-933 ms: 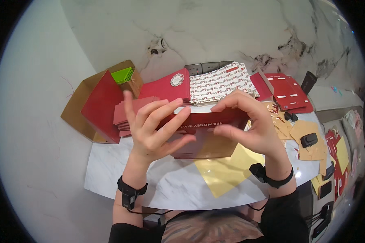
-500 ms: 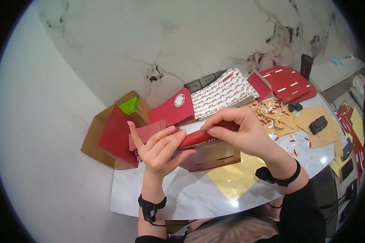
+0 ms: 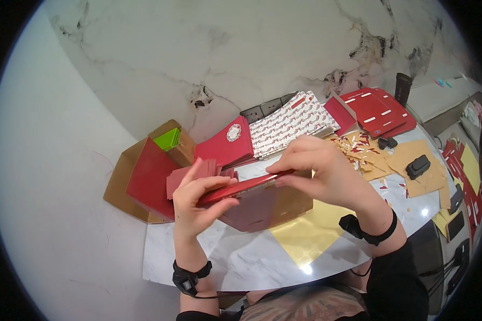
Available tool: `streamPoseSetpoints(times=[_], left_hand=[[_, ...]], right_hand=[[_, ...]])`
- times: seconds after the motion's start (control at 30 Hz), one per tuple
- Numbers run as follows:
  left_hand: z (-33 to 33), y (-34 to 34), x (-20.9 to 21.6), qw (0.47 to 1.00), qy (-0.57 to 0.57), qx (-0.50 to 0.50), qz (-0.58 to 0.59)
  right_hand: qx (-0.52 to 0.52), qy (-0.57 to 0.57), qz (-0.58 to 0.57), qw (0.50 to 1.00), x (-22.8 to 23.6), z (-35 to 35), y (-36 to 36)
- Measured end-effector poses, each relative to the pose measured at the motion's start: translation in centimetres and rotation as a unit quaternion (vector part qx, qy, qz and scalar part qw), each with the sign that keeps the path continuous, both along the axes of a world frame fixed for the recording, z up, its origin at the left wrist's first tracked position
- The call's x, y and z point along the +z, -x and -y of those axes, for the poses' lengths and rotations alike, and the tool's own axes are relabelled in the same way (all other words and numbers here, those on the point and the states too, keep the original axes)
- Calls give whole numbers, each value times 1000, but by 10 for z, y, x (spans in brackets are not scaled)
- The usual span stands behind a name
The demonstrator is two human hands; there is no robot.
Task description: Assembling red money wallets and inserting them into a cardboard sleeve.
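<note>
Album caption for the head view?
Left hand and right hand hold a red-topped box beside a yellow sheet.

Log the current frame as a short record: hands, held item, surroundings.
left hand: grips top edge of red box, left end
right hand: pinches same edge, right end
behind box: red stack, white patterned stack
left side: open brown carton
right side: paper scraps, black object
near side: yellow sheet on marbled table

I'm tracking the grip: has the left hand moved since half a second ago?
Yes. The left hand has shifted slightly left, judged against the green basket, and now grips the red box.
</note>
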State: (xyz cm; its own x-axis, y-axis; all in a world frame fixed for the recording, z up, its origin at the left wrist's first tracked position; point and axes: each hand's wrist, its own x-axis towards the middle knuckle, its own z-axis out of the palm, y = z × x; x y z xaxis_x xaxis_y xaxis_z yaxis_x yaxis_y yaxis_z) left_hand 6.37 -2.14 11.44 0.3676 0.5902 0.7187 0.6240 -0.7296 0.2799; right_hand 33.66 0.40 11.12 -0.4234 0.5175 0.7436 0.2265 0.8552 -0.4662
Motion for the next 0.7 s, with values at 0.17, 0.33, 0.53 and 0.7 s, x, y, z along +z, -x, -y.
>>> streamPoseSetpoints(times=[0.17,0.33,0.53,0.7], left_hand=[[-11,29,-10,959,215,-100,155],[-4,29,-7,928,308,-45,205],[-16,29,-16,872,346,-86,335],[-33,30,-36,841,358,-72,399]], right_hand=[[50,73,-37,995,1,-9,-4],[30,186,-80,979,1,-10,-9],[23,280,-110,953,4,-18,-12],[9,302,-139,943,-7,-31,-16]])
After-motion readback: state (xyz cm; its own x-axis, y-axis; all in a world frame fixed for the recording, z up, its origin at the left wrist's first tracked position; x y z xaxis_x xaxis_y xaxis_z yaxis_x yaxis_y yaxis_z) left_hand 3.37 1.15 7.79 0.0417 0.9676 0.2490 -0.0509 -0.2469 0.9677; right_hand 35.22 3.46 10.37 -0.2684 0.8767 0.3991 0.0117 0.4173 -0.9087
